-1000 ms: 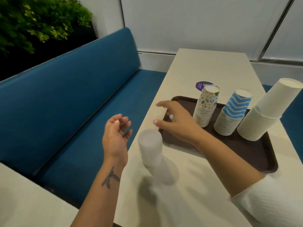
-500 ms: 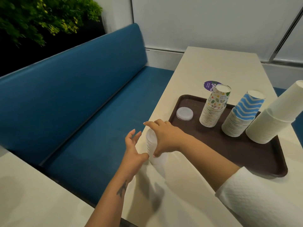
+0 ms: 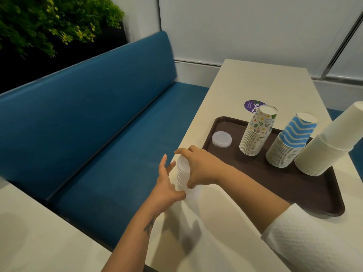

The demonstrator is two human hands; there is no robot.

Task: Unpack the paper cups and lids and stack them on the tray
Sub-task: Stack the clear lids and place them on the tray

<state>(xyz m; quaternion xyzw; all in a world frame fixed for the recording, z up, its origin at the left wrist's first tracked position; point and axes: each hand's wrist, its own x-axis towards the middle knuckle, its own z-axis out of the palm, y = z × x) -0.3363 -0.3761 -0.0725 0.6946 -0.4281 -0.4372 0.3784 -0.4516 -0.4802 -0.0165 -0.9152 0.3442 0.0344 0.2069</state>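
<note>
A stack of translucent white lids stands on the cream table near its left edge, just in front of the brown tray. My right hand grips the stack from above and the right, thumb low on it. My left hand is at the stack's left side with fingers spread and thumb near its base. On the tray stand a patterned cup stack, a blue zigzag cup stack and a plain white cup stack, all upside down and leaning. One lid lies in the tray's far left corner.
A purple round sticker lies on the table behind the tray. A blue bench seat runs along the table's left side. A second cream table sits at bottom left. Green plants stand behind the bench.
My right hand came back from the tray, leaving one lid there, and took hold of the lid stack. My left hand closed in on the stack's left side.
</note>
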